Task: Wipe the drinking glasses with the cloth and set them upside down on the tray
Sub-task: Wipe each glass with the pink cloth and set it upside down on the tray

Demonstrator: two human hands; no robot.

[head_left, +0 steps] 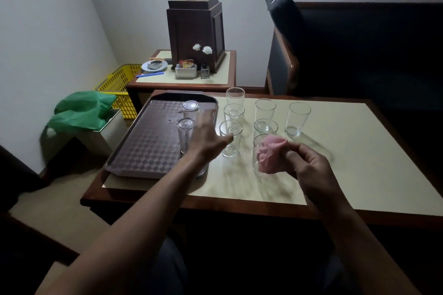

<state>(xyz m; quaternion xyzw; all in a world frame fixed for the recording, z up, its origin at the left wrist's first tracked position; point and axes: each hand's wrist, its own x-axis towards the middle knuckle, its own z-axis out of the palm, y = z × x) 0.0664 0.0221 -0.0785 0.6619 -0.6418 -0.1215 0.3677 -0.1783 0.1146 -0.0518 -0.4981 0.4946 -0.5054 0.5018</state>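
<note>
A dark checkered tray (146, 148) lies on the left of the table. Two clear glasses (191, 108) (185, 132) stand upside down on it, and a third one is mostly hidden behind my left forearm. Several upright glasses (265, 109) stand on the cream tabletop to the right of the tray. My left hand (208, 136) hovers with fingers spread over the tray's right edge, next to the nearest upright glass (230, 139), holding nothing. My right hand (309, 165) grips a bunched pink cloth (271, 154), which covers another upright glass.
The table's wooden edge (215, 206) runs in front of me. Behind it, a side table (184, 79) carries a lamp base, ashtray and small items. A yellow basket (119, 86) and a green-bagged bin (84, 112) stand left. A dark armchair (359, 55) is at the back right.
</note>
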